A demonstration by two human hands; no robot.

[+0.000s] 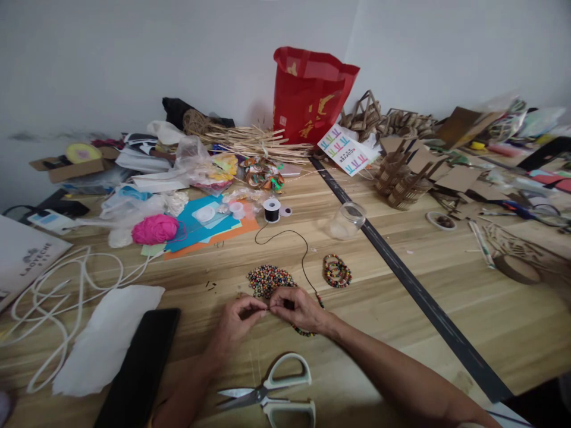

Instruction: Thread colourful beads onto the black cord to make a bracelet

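Observation:
My left hand (238, 318) and my right hand (298, 308) meet fingertip to fingertip, both pinched closed. A tiny dark thing shows between them, too small to tell apart as bead or cord end. From a spool of black cord (272, 211), the thin black cord (306, 249) curves to a strand of threaded beads (305, 333), which passes under my right hand; that hand seems to pinch the cord. Just beyond my fingers is a pile of loose multicoloured beads (270, 279). Several finished-looking bead bracelets (337, 271) lie stacked to the right.
Open scissors (267, 389) lie close below my hands. A black phone-like slab (138, 362), white paper (109, 333) and a white cable (74, 309) are at left. Farther back are a clear jar (348, 220), pink yarn (155, 229), a red bag (307, 98) and small woven baskets (404, 184).

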